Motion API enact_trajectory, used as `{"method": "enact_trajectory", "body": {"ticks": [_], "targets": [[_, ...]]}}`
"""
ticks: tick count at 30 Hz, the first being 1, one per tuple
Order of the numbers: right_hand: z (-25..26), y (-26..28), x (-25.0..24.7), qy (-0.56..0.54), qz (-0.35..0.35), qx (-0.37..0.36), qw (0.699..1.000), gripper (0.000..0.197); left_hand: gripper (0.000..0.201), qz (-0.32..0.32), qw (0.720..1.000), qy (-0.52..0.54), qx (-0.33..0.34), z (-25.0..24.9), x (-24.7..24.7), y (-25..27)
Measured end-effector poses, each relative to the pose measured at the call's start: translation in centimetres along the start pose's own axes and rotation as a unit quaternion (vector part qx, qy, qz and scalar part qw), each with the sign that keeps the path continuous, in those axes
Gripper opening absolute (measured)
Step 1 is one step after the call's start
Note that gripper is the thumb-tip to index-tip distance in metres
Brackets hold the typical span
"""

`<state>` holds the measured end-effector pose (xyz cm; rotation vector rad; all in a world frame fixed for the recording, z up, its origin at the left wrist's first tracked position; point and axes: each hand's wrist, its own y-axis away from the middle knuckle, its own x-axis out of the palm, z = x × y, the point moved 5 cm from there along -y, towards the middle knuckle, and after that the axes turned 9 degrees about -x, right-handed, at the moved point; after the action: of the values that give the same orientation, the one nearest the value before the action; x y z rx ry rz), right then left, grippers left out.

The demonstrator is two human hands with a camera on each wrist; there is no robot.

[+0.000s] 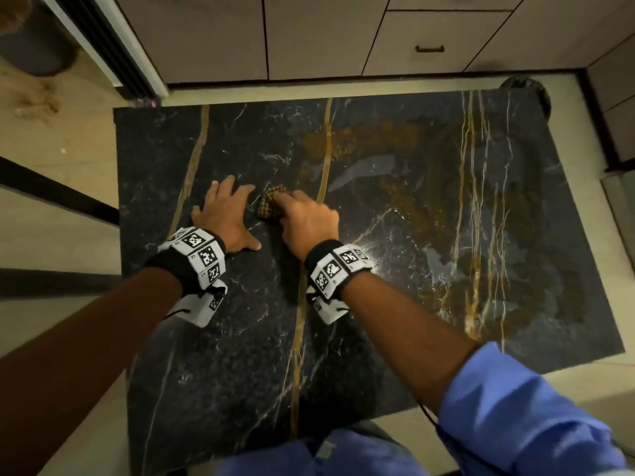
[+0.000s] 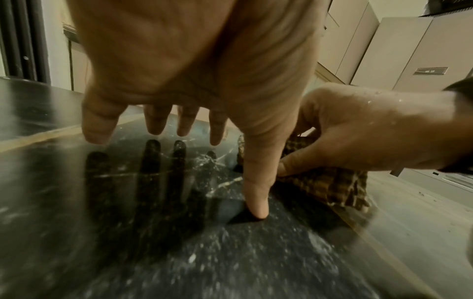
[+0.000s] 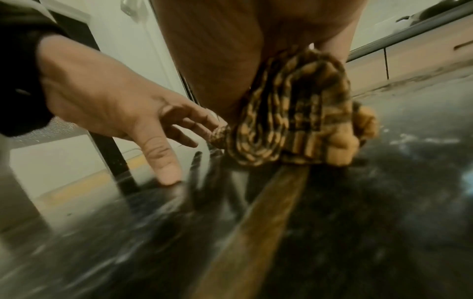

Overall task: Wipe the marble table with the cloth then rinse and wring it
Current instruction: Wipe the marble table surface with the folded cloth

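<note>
A black marble table (image 1: 395, 255) with gold veins fills the middle of the head view, with wet streaks on its right half. My right hand (image 1: 302, 218) grips a bunched brown-and-orange checked cloth (image 1: 271, 204) and presses it onto the marble near the centre. The same cloth (image 3: 294, 121) bulges out under the palm in the right wrist view, and the cloth (image 2: 327, 182) shows beside the thumb in the left wrist view. My left hand (image 1: 225, 214) lies just left of the cloth, fingers spread, thumb tip (image 2: 256, 208) touching the marble.
Beige cabinets with a dark drawer handle (image 1: 429, 48) run along the far side. A dark round bin (image 1: 527, 94) stands at the table's far right corner. A grey pot (image 1: 31, 46) sits on the floor at far left. Pale floor surrounds the table.
</note>
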<state>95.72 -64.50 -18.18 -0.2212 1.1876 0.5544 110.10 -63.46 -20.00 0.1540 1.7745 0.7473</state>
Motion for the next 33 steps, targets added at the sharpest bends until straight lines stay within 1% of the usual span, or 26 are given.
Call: {"method": "enact_trajectory", "body": {"ticks": [2, 3, 5, 7, 8, 9, 10, 11, 13, 16, 18, 20, 21, 23, 26, 27, 28, 29, 30, 33], "targets": [[-2.3, -1.4, -1.1, 0.005, -0.013, 0.025, 1.0, 0.04, 0.116, 0.006, 1.0, 0.0, 0.002, -0.3, -0.4, -0.7], [-4.3, -2.1, -2.0, 0.013, -0.018, 0.053, 0.998, 0.04, 0.117, 0.008, 1.0, 0.002, 0.004, -0.4, -0.6, -1.0], [-9.0, -2.8, -4.2, 0.025, -0.036, 0.131, 0.99, 0.042, 0.116, 0.003, 1.0, 0.006, 0.008, -0.7, -1.0, -1.4], [-13.3, -2.5, -6.3, 0.027, -0.057, 0.22, 0.973, 0.046, 0.113, -0.007, 1.0, 0.013, 0.012, -1.1, -1.5, -1.8], [-14.7, -2.1, -6.8, 0.028, -0.066, 0.252, 0.965, 0.047, 0.112, -0.01, 1.0, 0.015, 0.014, -1.2, -1.7, -2.0], [-15.4, -1.7, -7.0, 0.025, -0.073, 0.269, 0.96, 0.048, 0.112, -0.011, 1.0, 0.014, 0.016, -1.4, -1.8, -2.3], [-15.2, -1.4, -6.9, 0.021, -0.083, 0.268, 0.96, 0.048, 0.112, -0.009, 1.0, 0.011, 0.017, -1.6, -1.9, -2.6], [-14.2, -1.2, -6.5, 0.013, -0.094, 0.246, 0.965, 0.047, 0.112, -0.007, 1.0, 0.007, 0.019, -1.7, -2.0, -3.0], [-10.7, -1.5, -4.7, -0.01, -0.103, 0.17, 0.98, 0.046, 0.115, -0.003, 1.0, -0.002, 0.02, -2.0, -2.4, -3.7], [-5.2, -3.0, -1.6, -0.028, -0.08, 0.067, 0.994, 0.045, 0.122, 0.011, 1.0, -0.029, 0.006, -2.3, -3.0, -4.9], [-3.6, -4.5, -1.1, -0.019, -0.056, 0.033, 0.998, 0.043, 0.128, 0.021, 0.999, -0.042, -0.003, -2.3, -3.3, -5.8], [-4.6, -5.8, -1.7, 0.003, -0.051, 0.031, 0.998, 0.039, 0.135, 0.036, 0.998, -0.046, -0.004, -2.1, -3.3, -6.5], [-6.0, -6.2, -2.3, 0.013, -0.055, 0.045, 0.997, 0.039, 0.137, 0.043, 0.998, -0.044, -0.003, -2.1, -3.4, -6.7], [-10.3, -6.5, -4.3, 0.033, -0.075, 0.107, 0.991, 0.04, 0.139, 0.051, 0.998, -0.044, -0.001, -2.1, -3.5, -7.1], [-16.8, -5.5, -7.5, 0.035, -0.097, 0.229, 0.968, 0.043, 0.137, 0.055, 0.996, -0.066, 0.004, -2.6, -4.0, -6.7], [-18.1, -5.0, -8.2, 0.033, -0.1, 0.259, 0.96, 0.045, 0.135, 0.053, 0.996, -0.076, 0.007, -2.8, -4.2, -6.6], [-18.7, -4.7, -8.7, 0.032, -0.106, 0.274, 0.955, 0.046, 0.134, 0.05, 0.995, -0.082, 0.01, -3.0, -4.4, -6.5], [-18.5, -4.6, -8.7, 0.03, -0.113, 0.27, 0.956, 0.046, 0.134, 0.047, 0.995, -0.087, 0.013, -3.1, -4.4, -6.6], [-17.4, -4.8, -8.5, 0.029, -0.121, 0.248, 0.961, 0.045, 0.135, 0.046, 0.995, -0.088, 0.013, -3.1, -4.4, -6.8], [-10.9, -6.2, -5.8, 0.026, -0.114, 0.123, 0.985, 0.04, 0.14, 0.051, 0.996, -0.079, 0.001, -2.5, -4.1, -7.2]]}}
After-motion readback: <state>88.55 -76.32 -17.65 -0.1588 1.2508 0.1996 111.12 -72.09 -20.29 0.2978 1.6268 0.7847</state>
